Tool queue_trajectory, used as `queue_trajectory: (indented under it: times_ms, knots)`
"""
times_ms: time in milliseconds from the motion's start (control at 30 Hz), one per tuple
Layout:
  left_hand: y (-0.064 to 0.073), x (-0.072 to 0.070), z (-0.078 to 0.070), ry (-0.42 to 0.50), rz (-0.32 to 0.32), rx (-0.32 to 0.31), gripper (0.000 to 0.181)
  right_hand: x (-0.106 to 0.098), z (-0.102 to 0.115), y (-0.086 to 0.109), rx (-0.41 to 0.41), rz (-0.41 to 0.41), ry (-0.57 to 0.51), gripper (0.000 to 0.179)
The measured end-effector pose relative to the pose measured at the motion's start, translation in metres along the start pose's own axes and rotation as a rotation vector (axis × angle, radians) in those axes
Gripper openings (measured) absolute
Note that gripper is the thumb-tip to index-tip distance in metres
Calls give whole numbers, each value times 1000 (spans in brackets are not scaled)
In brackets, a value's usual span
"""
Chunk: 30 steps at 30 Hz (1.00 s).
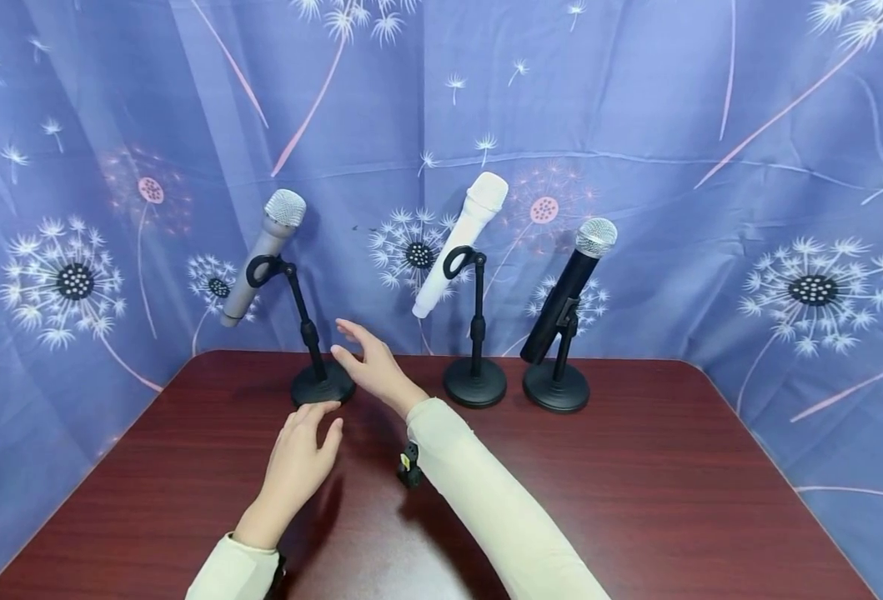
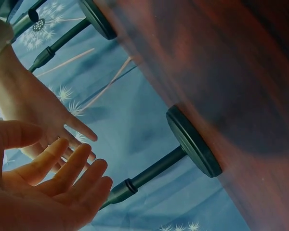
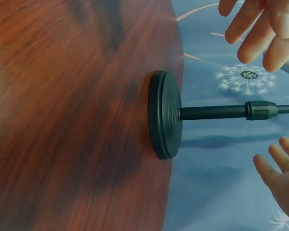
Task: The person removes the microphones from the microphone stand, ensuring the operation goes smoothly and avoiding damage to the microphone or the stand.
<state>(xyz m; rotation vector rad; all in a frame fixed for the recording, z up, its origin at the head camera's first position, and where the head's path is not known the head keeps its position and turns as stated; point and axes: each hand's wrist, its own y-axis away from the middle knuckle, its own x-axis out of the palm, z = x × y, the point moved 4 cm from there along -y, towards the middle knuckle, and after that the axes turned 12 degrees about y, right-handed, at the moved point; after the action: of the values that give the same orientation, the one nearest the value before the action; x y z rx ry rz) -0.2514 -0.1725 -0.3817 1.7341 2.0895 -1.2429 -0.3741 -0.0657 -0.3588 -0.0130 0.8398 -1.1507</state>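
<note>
In the head view my left hand is over the table in front of the left black stand, its fingertips overlapping the front edge of the round base. My right hand reaches in from the right, fingers spread toward the same stand's pole. Neither hand holds anything, and the palms half face each other. A grey microphone with a silver mesh head leans in this stand's ring holder. Close to the base, the left wrist view shows both hands with relaxed fingers.
A white microphone tilts in the middle stand. To its right, a black microphone with a silver head rests in a third stand. Behind the reddish-brown table hangs a blue dandelion-print curtain.
</note>
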Motion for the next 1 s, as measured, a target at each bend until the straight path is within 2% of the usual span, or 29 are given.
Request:
queue_trajectory:
  times_ms: [200, 367, 600, 900, 1000]
  knots:
    - [-1, -2, 2, -3, 6, -5, 29, 9, 2, -14, 50, 44, -8, 53]
    - [-1, -2, 3, -5, 7, -2, 29, 15, 5, -23, 69, 77, -67, 56]
    - [1, -1, 6, -6, 23, -32, 29, 25, 8, -34, 106, 146, -107, 63]
    - [1, -5, 12, -17, 0, -16, 28, 33, 17, -44, 133, 173, -135, 68]
    - [-1, -6, 13, -20, 2, -16, 28, 34, 18, -46, 144, 160, -138, 68]
